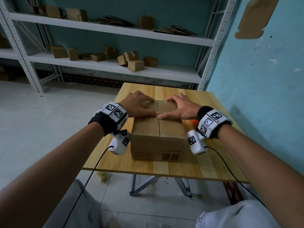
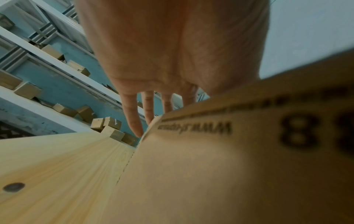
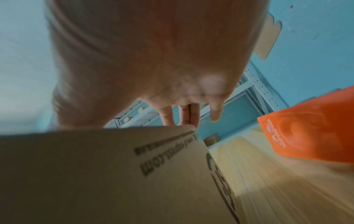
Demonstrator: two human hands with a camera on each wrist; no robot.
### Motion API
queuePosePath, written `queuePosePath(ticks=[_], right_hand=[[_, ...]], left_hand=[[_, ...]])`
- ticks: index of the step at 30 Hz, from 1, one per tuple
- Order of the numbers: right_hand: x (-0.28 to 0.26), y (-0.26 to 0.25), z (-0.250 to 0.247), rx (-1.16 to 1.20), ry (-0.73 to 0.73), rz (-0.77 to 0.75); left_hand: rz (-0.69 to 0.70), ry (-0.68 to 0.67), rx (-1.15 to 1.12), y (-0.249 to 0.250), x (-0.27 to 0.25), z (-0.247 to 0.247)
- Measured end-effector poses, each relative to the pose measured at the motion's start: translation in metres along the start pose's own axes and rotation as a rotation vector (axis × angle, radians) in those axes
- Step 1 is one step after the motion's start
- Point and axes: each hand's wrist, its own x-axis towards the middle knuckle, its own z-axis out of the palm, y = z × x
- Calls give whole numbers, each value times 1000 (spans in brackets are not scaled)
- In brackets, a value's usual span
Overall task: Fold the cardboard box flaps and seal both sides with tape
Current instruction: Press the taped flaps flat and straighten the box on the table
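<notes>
Sitting at near-centre of wooden table [image 1: 212, 102]: cardboard box [image 1: 158, 146], printed end panel facing viewer, top flaps [image 1: 170, 128] folded flat and meeting along centre seam. Pressing down on left flap – left hand [image 1: 137, 104], fingers spread and straight, tips reaching far edge, holding nothing. Pressing right flap – right hand [image 1: 181, 106], fingers likewise extended, thumb lying near seam by left thumb. Showing beside box on right: orange object [image 3: 310, 130]. Standing beyond table: white shelving [image 1: 105, 63] carrying small cardboard boxes [image 1: 131, 60].
</notes>
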Motion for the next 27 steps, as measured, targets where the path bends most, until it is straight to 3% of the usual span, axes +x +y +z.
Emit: queuePosePath(ticks=[6,22,27], right_hand=[[5,8,11,178,95,-31],[26,14,20,209,333,-149],[26,15,24,171,409,-163]], left_hand=[[25,85,-37,-1,4,9],[62,157,-36,-12,21,18],[17,187,-77,-14,22,21]])
